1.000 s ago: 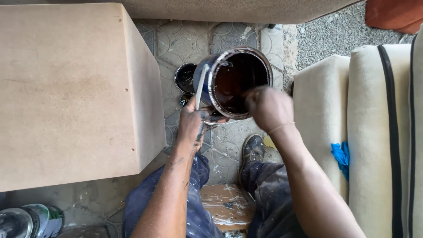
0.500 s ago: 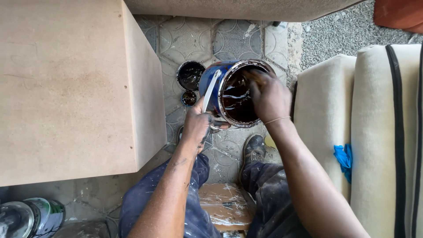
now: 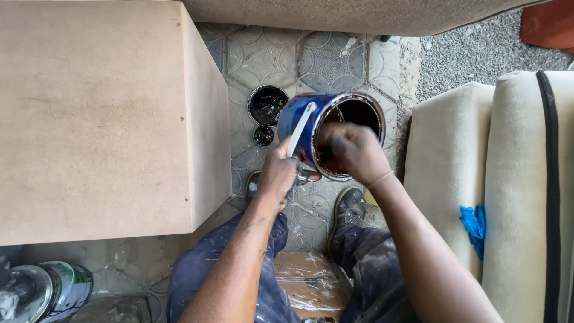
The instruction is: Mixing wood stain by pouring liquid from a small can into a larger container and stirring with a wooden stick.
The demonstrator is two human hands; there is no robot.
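Head view: a bare board box stands left on the patterned tile floor, cream cushions right. Left hand, fingers closed, grips the tilted blue paint can; right hand reaches into its mouth, fingers hidden.

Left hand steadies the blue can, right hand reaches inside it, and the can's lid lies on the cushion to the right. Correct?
Not quite. The head view shows the lid on the tiled floor left of the blue can, not on the cushion. Left hand steadying, right hand inside: both correct.
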